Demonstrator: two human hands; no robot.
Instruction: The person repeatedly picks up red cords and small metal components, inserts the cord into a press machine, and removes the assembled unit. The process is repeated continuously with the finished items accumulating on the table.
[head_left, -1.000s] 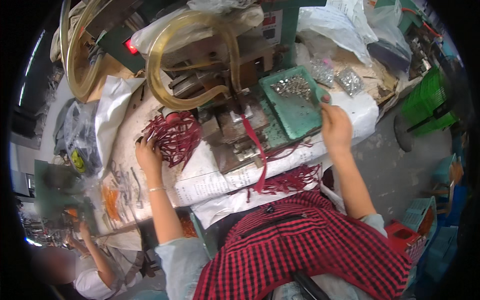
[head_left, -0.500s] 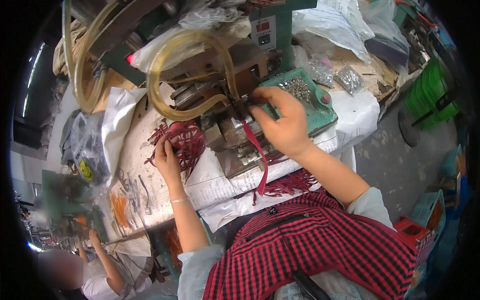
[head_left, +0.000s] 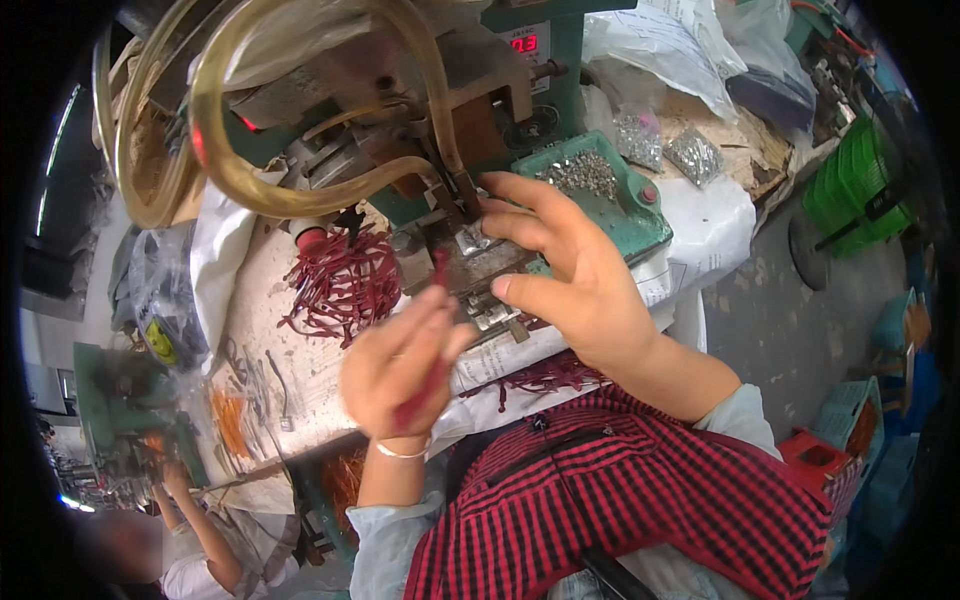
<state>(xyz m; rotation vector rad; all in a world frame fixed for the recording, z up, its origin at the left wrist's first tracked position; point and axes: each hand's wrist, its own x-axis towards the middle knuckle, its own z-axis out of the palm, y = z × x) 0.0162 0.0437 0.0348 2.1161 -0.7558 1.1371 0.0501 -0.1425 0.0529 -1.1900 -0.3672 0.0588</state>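
Note:
A dark red strap (head_left: 432, 385) is pinched in my left hand (head_left: 385, 375), blurred by motion; its upper end points at the machine's working spot. My right hand (head_left: 585, 285) is open beside that spot, thumb apart from the fingers, its fingertips close to the metal tooling (head_left: 470, 238) of the press. Whether those fingertips touch the tooling I cannot tell. A tangled heap of dark red straps (head_left: 345, 285) lies on the table, to the left of the press. More red straps (head_left: 545, 378) rest along the table's front edge, near my apron.
A thick yellowish hose (head_left: 205, 120) loops over the press. Behind my right hand is a green tray (head_left: 640, 225) with small metal parts (head_left: 585, 172). Bags of parts (head_left: 692, 155) lie farther right. Green baskets (head_left: 855, 185) stand at the right; another person (head_left: 205, 540) works at lower left.
My left hand has left the heap and come right, toward me, now with a strap. The strap hanging from the tooling is gone from there. My right hand's fingers have spread; the press display is lit.

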